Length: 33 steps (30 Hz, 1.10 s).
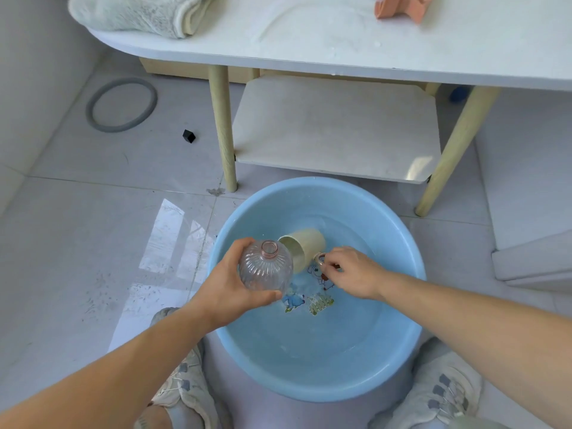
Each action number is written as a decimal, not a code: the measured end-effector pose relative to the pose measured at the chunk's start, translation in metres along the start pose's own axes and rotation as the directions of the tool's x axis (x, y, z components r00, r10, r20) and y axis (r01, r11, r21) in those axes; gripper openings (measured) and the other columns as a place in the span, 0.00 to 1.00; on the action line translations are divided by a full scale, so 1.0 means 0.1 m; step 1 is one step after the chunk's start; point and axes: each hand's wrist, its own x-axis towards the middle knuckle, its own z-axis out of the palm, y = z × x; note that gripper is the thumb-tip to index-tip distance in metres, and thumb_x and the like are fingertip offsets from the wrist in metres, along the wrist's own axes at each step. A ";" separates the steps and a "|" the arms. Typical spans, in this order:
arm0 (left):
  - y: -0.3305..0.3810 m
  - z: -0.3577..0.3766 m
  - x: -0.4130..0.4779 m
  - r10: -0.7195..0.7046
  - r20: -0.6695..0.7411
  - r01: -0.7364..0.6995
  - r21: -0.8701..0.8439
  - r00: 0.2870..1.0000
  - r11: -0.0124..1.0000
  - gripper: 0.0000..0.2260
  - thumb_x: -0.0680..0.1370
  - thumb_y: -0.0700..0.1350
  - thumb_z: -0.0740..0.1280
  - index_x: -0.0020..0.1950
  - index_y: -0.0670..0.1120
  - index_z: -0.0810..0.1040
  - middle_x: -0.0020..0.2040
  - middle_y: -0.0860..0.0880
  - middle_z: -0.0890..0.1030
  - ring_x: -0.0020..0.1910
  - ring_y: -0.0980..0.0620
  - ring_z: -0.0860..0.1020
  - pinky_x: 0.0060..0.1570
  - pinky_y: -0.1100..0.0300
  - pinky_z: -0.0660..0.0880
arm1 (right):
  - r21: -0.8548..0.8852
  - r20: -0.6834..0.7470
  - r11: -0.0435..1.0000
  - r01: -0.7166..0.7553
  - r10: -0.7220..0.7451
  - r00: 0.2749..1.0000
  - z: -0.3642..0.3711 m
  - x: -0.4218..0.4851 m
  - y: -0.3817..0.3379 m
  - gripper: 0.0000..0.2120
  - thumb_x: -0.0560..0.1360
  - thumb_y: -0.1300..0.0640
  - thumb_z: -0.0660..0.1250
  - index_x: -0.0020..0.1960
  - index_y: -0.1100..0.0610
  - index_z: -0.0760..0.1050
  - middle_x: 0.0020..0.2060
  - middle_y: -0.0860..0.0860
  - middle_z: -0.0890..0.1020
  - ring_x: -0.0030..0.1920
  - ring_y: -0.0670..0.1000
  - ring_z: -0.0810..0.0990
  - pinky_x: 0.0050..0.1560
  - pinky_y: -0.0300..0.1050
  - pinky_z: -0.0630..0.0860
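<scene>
A clear ribbed plastic bottle (265, 267) with an open pinkish neck is upright in my left hand (226, 289), which grips its body above the left side of a blue basin (387, 360). A cream mug (305, 246) lies tilted in the basin's shallow water, its mouth turned toward the bottle. My right hand (353, 272) pinches the mug's handle (319, 259) between thumb and fingers. A cartoon print shows on the basin's bottom.
The basin sits on grey floor tiles between my two shoes (185, 382). Behind it stands a white table (340, 41) with wooden legs and a lower shelf (337, 128). A folded towel (139, 12) and an orange object (399, 7) lie on the tabletop. A grey ring (122, 103) and a small black cube (189, 136) are on the floor.
</scene>
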 end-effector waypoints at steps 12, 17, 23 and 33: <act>0.26 -0.14 -0.10 0.073 -0.092 -0.078 -0.051 0.993 0.996 0.37 0.66 0.43 0.84 0.64 0.62 0.66 0.57 0.64 0.75 0.50 0.79 0.73 0.45 0.83 0.66 | 0.678 -0.087 0.722 -0.142 0.270 0.959 -0.64 -0.31 -0.32 0.14 0.81 0.58 0.61 0.46 0.67 0.78 0.43 0.54 0.86 0.49 0.56 0.82 0.62 0.52 0.77; 0.44 -0.15 -0.14 0.124 -0.095 -0.130 -0.068 0.988 0.989 0.36 0.66 0.43 0.84 0.63 0.61 0.67 0.58 0.62 0.76 0.51 0.78 0.73 0.45 0.83 0.67 | 0.662 -0.192 0.749 -0.023 0.200 0.961 -1.10 -0.54 -0.60 0.13 0.81 0.58 0.61 0.45 0.66 0.79 0.40 0.53 0.87 0.48 0.55 0.83 0.58 0.50 0.78; 0.65 -0.19 -0.20 0.171 -0.089 -0.180 -0.106 0.981 0.978 0.41 0.64 0.49 0.85 0.70 0.60 0.66 0.62 0.65 0.75 0.60 0.72 0.73 0.50 0.79 0.69 | 0.545 -0.306 0.832 0.101 0.086 0.948 -1.60 -0.98 -1.05 0.16 0.81 0.58 0.61 0.37 0.56 0.79 0.42 0.50 0.87 0.45 0.48 0.81 0.50 0.38 0.76; 0.87 -0.22 -0.38 0.214 -0.093 -0.225 -0.119 0.972 0.967 0.41 0.63 0.51 0.84 0.70 0.60 0.66 0.62 0.61 0.76 0.60 0.63 0.76 0.44 0.80 0.70 | 0.335 -0.473 0.931 0.145 0.033 0.880 -1.84 -1.51 -1.49 0.14 0.80 0.52 0.63 0.39 0.53 0.81 0.44 0.56 0.86 0.49 0.62 0.81 0.56 0.60 0.76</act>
